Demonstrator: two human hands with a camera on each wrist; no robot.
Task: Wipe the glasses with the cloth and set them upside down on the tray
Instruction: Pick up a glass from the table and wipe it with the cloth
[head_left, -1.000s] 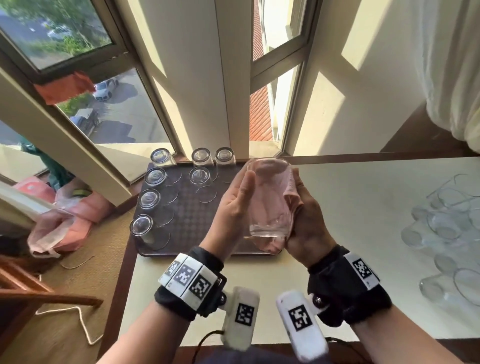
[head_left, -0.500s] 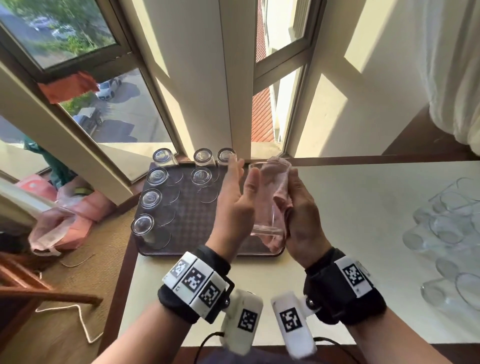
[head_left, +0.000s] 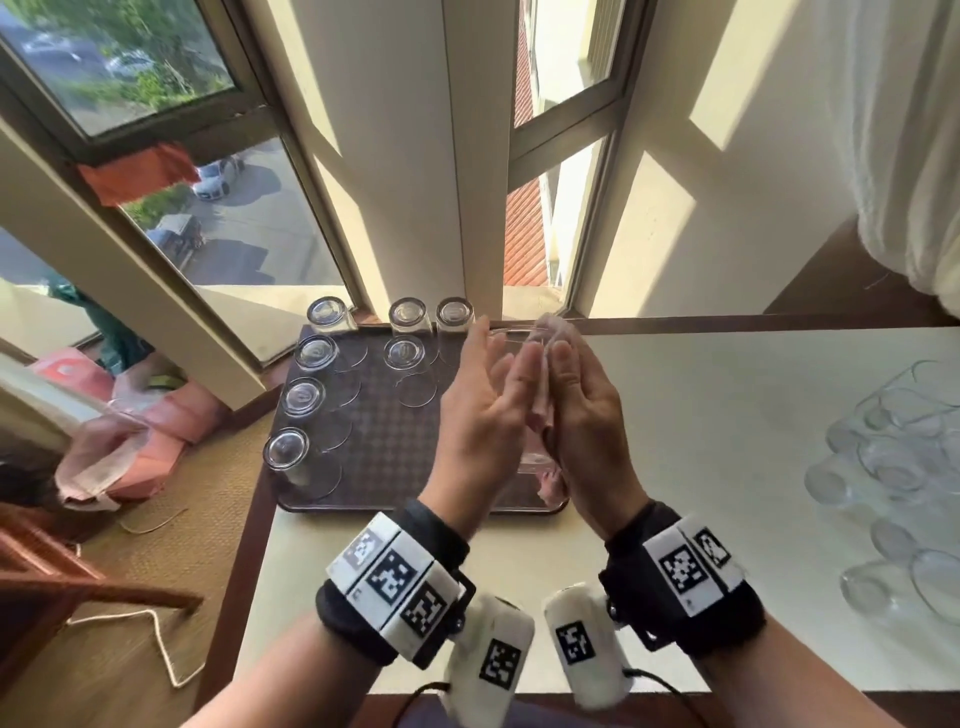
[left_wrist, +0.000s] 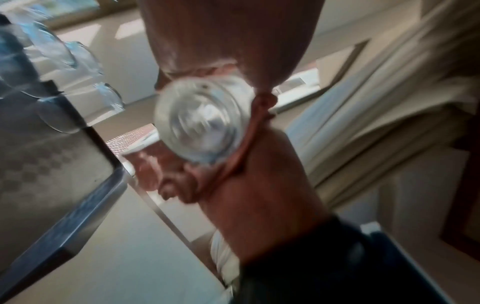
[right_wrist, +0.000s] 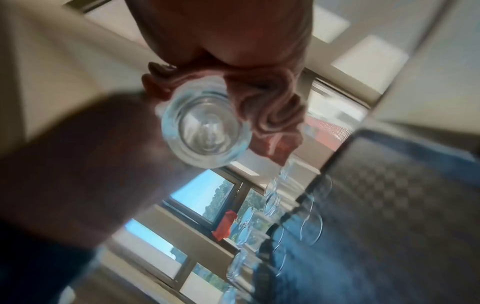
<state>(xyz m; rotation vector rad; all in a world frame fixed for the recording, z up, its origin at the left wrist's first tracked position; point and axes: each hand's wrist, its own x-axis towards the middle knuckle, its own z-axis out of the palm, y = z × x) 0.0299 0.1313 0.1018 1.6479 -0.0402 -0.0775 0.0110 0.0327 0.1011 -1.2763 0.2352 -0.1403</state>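
A clear glass (head_left: 534, 459) stands mouth up between my two palms, above the right part of the dark tray (head_left: 384, 441). My left hand (head_left: 485, 400) presses flat against its left side with straight fingers. My right hand (head_left: 582, 410) holds the pink cloth (head_left: 540, 415) against the right side, fingers slightly curved over it. The glass's thick base (left_wrist: 202, 121) shows in the left wrist view with bunched cloth (left_wrist: 168, 172) beside it. In the right wrist view the base (right_wrist: 205, 129) sits next to folds of cloth (right_wrist: 267, 102). Most of the glass wall is hidden by my hands.
Several glasses (head_left: 304, 397) stand upside down along the tray's left and far sides. A cluster of clear glasses (head_left: 909, 441) lies at the right of the pale table (head_left: 701, 415). A window sill runs behind the tray. Floor and pink bags are on the left.
My hands have closed in around the glass and hide more of it. The left palm has slid forward along the glass, which has turned between the palms against the cloth.
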